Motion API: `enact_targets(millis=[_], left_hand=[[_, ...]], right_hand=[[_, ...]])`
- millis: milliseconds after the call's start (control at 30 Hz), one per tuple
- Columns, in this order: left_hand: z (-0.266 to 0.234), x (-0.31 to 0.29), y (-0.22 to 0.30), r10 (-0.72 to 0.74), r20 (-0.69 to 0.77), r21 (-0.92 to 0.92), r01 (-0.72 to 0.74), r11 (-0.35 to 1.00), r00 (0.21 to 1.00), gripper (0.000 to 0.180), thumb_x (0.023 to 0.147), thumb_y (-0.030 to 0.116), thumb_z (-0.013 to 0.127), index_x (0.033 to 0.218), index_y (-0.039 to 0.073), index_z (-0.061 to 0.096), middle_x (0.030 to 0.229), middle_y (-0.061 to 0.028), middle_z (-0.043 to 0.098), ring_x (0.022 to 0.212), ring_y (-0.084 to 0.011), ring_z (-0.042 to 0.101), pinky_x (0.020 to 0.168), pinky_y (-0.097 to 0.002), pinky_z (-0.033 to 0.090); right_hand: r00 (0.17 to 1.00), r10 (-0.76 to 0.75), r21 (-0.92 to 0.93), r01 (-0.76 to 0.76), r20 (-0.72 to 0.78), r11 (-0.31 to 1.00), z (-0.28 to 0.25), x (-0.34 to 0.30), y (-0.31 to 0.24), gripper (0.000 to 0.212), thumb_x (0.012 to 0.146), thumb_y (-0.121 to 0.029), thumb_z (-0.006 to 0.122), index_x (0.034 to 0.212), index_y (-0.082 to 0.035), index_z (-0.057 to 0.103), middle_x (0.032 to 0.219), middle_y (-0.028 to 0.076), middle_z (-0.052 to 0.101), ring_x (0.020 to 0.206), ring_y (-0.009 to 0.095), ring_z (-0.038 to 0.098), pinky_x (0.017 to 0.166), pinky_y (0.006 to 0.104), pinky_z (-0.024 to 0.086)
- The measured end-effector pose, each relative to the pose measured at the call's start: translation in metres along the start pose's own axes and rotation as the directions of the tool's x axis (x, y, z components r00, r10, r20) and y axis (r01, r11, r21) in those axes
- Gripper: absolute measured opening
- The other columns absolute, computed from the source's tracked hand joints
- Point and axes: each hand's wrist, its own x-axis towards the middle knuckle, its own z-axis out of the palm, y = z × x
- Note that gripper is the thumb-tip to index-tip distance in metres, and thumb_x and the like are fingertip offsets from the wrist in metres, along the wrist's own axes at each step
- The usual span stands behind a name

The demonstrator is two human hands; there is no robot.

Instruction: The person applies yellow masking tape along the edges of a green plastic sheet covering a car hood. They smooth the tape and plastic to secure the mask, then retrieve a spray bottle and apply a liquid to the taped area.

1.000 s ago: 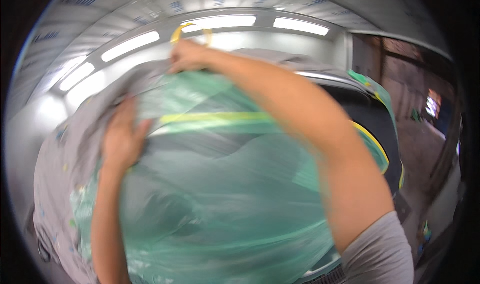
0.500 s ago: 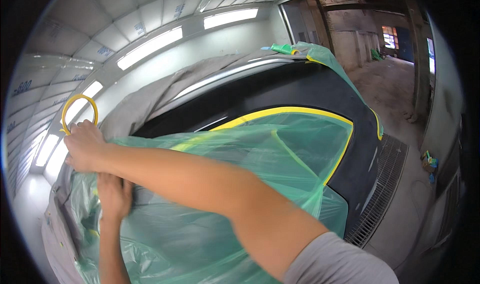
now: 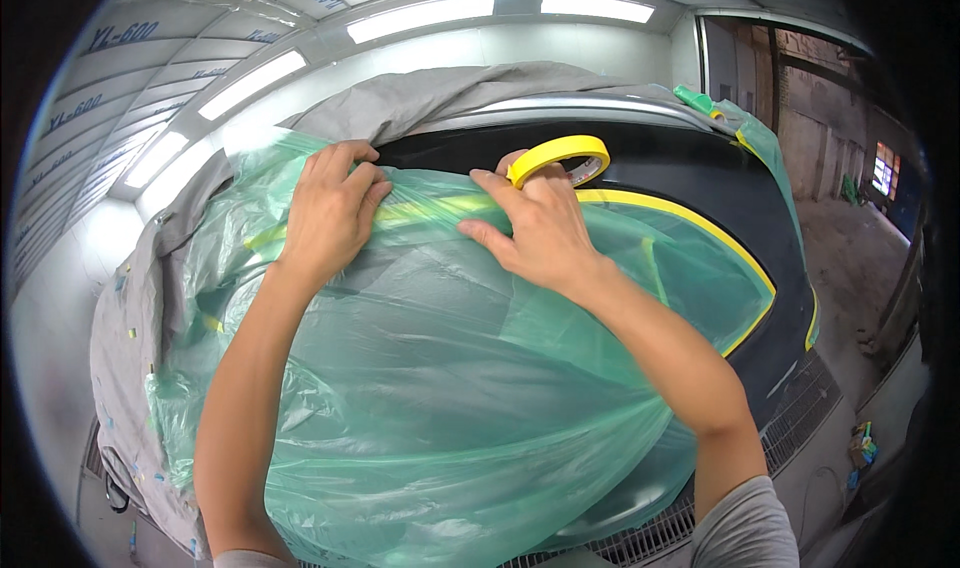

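Note:
Translucent green masking film [image 3: 450, 388] drapes over the side of a dark car body [image 3: 690, 158]. My left hand [image 3: 335, 208] is at the film's upper edge, fingers and thumb closed on it. To its right, my right hand [image 3: 545, 223] carries a roll of yellow masking tape [image 3: 560, 153], partly hidden behind the fingers. Its thumb and forefinger are apart, near the film's upper edge. A strip of yellow tape [image 3: 690, 218] follows the curved window outline at the right. More yellow tape shows through the film between my hands.
A grey cloth cover [image 3: 400, 98] lies along the roof and hangs down the left side. Green film with tape [image 3: 765, 148] hangs at the car's far right end. A floor grate [image 3: 800, 398] and a small box of tape pieces [image 3: 862, 446] lie at the right.
The view has swung left. My right arm, stretched across to the left before, has moved right with the tape roll. My left hand has risen to the film's upper edge.

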Motion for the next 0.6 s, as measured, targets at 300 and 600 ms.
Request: enact_targets(millis=[300, 600], left_hand=[[-0.038, -0.021, 0.004, -0.125, 0.195, -0.006, 0.129, 0.992, 0.973, 0.02, 0.105, 0.023, 0.067, 0.099, 0.006, 0.059, 0.071, -0.0118, 0.064, 0.062, -0.0365, 0.062, 0.058, -0.0503, 0.048], [-0.087, -0.086, -0.044, 0.217, 0.318, 0.188, -0.286, 0.94, 0.923, 0.011, 0.097, 0.014, 0.07, 0.098, 0.006, 0.062, 0.098, -0.011, 0.069, 0.091, -0.0332, 0.066, 0.084, -0.0438, 0.052]], right_hand=[[0.98, -0.168, 0.201, 0.144, 0.105, 0.969, 0.01, 0.009, -0.023, 0.028, 0.097, -0.026, 0.076, 0.096, 0.002, 0.071, 0.113, 0.018, 0.063, 0.103, 0.04, 0.059, 0.09, 0.0501, 0.048], [0.942, -0.041, 0.148, -0.009, 0.332, 0.989, 0.005, 0.033, -0.016, 0.033, 0.101, -0.031, 0.072, 0.1, 0.001, 0.073, 0.104, 0.02, 0.062, 0.096, 0.039, 0.058, 0.085, 0.0507, 0.046]])
